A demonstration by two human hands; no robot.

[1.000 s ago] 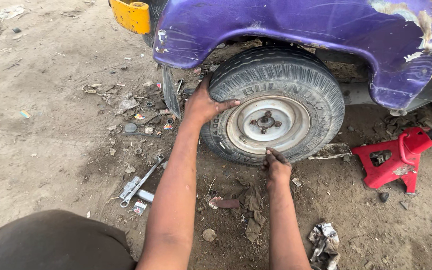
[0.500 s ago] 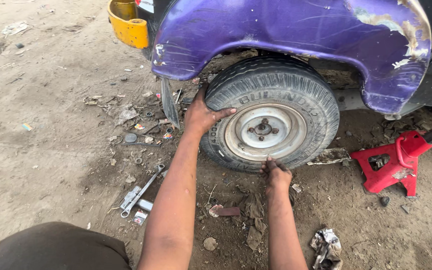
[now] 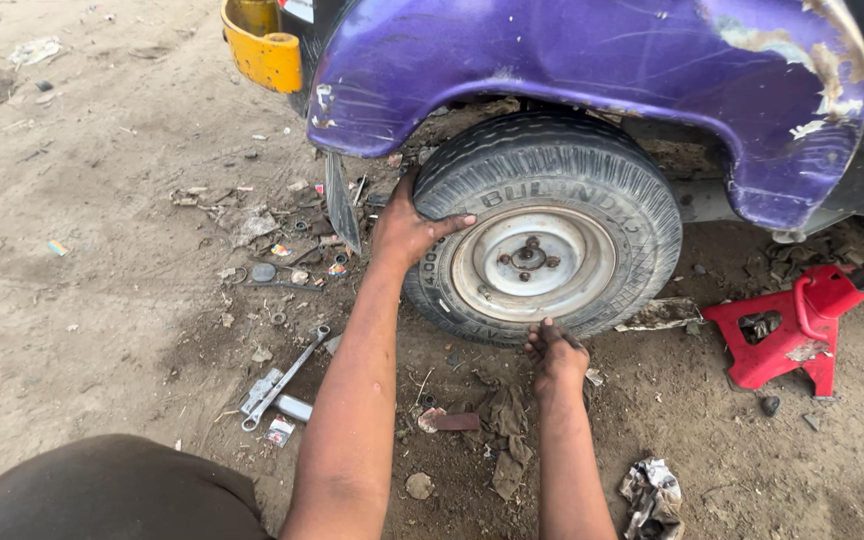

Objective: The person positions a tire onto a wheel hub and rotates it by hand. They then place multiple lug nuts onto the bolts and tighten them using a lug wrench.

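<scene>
Both hands (image 3: 407, 228) (image 3: 555, 355) grip wheel (image 3: 542, 230).

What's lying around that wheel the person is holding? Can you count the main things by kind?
Wheel: 1, with the left hand on its side and the right hand at its bottom
Red jack: 1
Wrench: 1
Crumpled rag: 1
Total: 4

A small flat packet (image 3: 279, 431) with red and white print, perhaps a wrapper, lies on the dirt just beside the spanner (image 3: 283, 379).
</scene>
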